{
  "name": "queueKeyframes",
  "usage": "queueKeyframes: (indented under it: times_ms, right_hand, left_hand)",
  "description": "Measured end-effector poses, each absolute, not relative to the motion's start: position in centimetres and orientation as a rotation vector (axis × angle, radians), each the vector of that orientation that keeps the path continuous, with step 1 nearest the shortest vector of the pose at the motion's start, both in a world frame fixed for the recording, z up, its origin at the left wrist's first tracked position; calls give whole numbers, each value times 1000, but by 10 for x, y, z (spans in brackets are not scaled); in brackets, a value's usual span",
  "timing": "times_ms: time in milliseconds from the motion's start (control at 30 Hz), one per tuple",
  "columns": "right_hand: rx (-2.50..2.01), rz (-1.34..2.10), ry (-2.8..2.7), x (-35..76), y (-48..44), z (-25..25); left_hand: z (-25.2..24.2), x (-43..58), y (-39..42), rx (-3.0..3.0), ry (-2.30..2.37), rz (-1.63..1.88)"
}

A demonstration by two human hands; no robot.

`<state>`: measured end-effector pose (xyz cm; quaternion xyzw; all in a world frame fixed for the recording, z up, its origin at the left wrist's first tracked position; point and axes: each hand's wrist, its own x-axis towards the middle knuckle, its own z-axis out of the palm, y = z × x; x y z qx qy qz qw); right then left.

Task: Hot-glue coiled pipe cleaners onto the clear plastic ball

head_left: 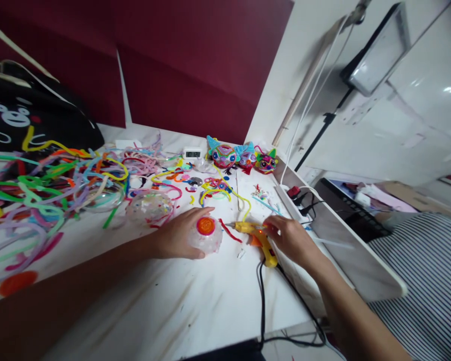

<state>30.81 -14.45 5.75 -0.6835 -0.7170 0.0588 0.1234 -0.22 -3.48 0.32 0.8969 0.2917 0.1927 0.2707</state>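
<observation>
My left hand (178, 234) is curved around the side of a clear plastic ball (207, 246), thumb low and fingers behind it. On top of the ball sits an orange coiled disc (206, 226) with a pinkish-red rim. My right hand (291, 239) has its fingers closed at the rear end of a yellow hot glue gun (267, 250), whose nozzle points left toward the ball. Whether they also grip a glue stick there is hidden. A short red pipe cleaner (230, 231) lies between the ball and the nozzle.
Tangled pipe cleaners (60, 185) cover the left side. Another clear ball (150, 208) rests nearby. Three decorated animal-face balls (224, 155) and a small digital clock (192, 153) stand at the back. A power strip (295, 198) and black cords (263, 301) are on the right, near a striped-clothed person (424, 271).
</observation>
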Motion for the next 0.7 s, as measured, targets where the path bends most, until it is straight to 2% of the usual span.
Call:
queueKeyframes:
  times_ms: [300, 700]
  right_hand:
    - [-1979, 671, -1836, 316, -186, 35]
    - [-1830, 995, -1327, 304, -170, 32]
  left_hand:
    - [-9, -3, -28, 2478, 801, 586]
    - [1, -2, -34, 2510, 784, 589]
